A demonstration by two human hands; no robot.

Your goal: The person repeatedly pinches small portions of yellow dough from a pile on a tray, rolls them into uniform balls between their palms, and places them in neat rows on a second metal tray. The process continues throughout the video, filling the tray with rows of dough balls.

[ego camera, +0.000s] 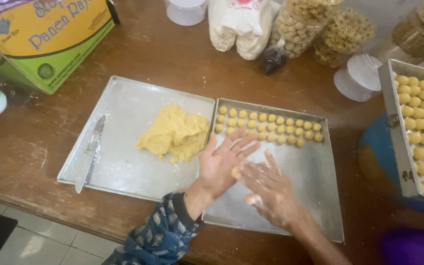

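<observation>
Over the baking tray (315,181) near the bench's (172,54) front edge, the left hand (222,162) lies palm-up, released, with a small dough ball (235,172) on it; the right hand (268,189) presses flat onto that ball (fingers spread, floury). Dough lump (175,132) sits on the neighbouring tray (123,162).

The left hand (224,162) is open, palm up, with a small piece of yellow dough (235,172) on it. The right hand (269,189) lies flat against that piece, fingers out. Both hands are over a metal tray (315,186) with rows of little dough balls (268,126) along its far side. Just beside it, another tray (123,162) holds a big dough lump (175,132) and a knife (90,153). All sit on a brown table (25,147).
</observation>
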